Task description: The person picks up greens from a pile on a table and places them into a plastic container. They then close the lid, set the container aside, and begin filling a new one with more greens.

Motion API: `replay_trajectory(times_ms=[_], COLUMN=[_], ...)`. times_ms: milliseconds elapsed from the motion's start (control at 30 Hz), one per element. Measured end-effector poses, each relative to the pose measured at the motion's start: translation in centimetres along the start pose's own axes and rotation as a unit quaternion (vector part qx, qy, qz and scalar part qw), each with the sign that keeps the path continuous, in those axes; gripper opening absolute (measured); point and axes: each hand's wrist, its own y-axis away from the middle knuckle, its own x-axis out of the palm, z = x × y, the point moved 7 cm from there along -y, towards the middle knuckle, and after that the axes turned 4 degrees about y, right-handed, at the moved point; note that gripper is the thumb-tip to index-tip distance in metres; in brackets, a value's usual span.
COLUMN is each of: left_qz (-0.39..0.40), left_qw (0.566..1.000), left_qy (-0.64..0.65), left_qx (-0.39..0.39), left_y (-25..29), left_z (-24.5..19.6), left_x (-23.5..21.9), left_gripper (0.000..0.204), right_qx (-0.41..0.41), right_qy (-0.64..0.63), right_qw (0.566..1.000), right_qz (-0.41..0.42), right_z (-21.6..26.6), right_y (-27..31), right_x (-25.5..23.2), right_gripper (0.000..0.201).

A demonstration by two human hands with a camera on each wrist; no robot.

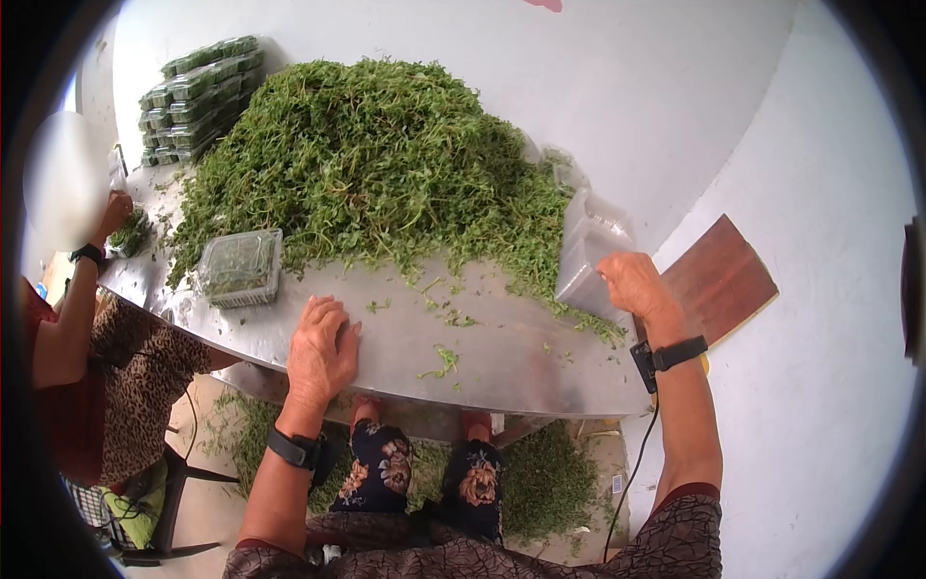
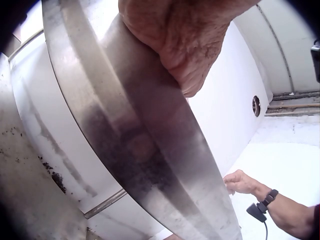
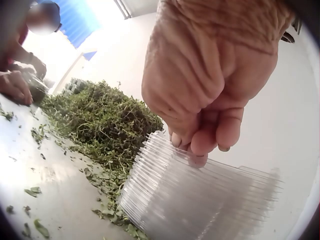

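Note:
My right hand (image 1: pixel 632 283) is at the table's right end, fingers curled at the edge of a nested stack of clear plastic clamshell boxes (image 1: pixel 588 253). In the right wrist view, thumb and fingertips pinch the rim of the top box in the stack (image 3: pixel 185 195). My left hand (image 1: pixel 323 340) rests on the metal table (image 1: pixel 502 357) near its front edge, fingers extended and holding nothing. Just beyond it stands a clear plastic box (image 1: pixel 241 270) filled with greens, its lid down. A large heap of leafy green herbs (image 1: pixel 376 164) covers the table's middle and back.
Several filled boxes are stacked (image 1: pixel 203 101) at the back left. Another person (image 1: pixel 72 338) sits at the left, a hand by a box of greens (image 1: pixel 130 232). A brown board (image 1: pixel 719 285) leans at the right wall. More greens (image 1: pixel 545 482) lie below the table.

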Motion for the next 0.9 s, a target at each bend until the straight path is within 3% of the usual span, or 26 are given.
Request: replay_trajectory(times_ms=[567,733,833,900], left_qz=[0.008,0.01,0.01,0.01], left_qw=[1.0,1.0,1.0,1.0], left_qy=[-0.01,0.002,0.002,0.002], left_qx=[-0.013,-0.025,-0.026,-0.026], left_y=[-0.2,-0.3,-0.2,-0.2], left_z=[-0.1,-0.1,-0.2,-0.2], left_x=[-0.1,-0.1,-0.2,-0.1], left_gripper=[0.014,0.013,0.013,0.013], right_qx=[0.009,0.038,0.034,0.042], right_qy=[0.015,0.005,-0.041,-0.061], right_qw=[1.0,0.996,0.998,0.997], right_qz=[-0.012,0.075,0.015,0.019], right_z=[-0.9,-0.3,0.2,0.0], right_y=[-0.5,-0.1,0.2,0.3], right_x=[-2.6,-0.6,-1.2,-1.2], right_gripper=[0.007,0.008,0.008,0.009])
